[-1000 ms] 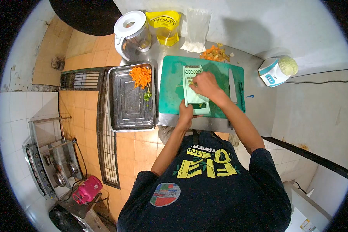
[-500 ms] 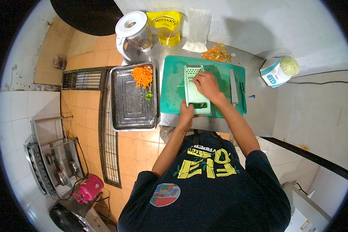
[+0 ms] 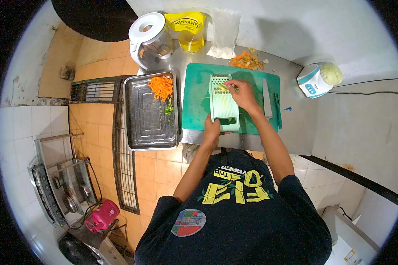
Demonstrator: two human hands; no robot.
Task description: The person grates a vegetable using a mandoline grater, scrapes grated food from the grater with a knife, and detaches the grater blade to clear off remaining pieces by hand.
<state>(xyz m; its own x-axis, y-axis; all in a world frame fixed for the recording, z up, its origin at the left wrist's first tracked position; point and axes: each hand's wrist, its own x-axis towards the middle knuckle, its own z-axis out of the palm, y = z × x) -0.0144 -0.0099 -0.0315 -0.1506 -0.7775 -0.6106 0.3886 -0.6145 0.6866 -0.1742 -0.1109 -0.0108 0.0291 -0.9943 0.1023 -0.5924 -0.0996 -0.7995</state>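
A pale green grater (image 3: 224, 104) lies over the green cutting board (image 3: 197, 79). My left hand (image 3: 212, 129) is closed round the left side of its near end, by the handle opening. Above the grater's holes, my right hand (image 3: 242, 94) pinches a small pale-yellow vegetable piece (image 3: 224, 87), whose exact kind I cannot make out. To the right on the board are a knife (image 3: 267, 99) and a dark green slim tool (image 3: 277, 110), perhaps a peeler. A few thin pale shreds show beside and beneath the grater.
Left of the board, a metal tray (image 3: 150, 128) holds shredded carrot (image 3: 161, 87) and chopped greens (image 3: 169, 109). Behind stand a blender jug (image 3: 157, 42), a yellow pouch (image 3: 186, 31) and a clear bag (image 3: 223, 37). Peelings (image 3: 246, 60) lie near the wall; a cabbage (image 3: 331, 75) sits on a white-blue appliance (image 3: 311, 83).
My right hand has shifted slightly and turned, so the pale-yellow piece in its fingers now shows over the grater's holes. My left hand keeps its hold on the grater.
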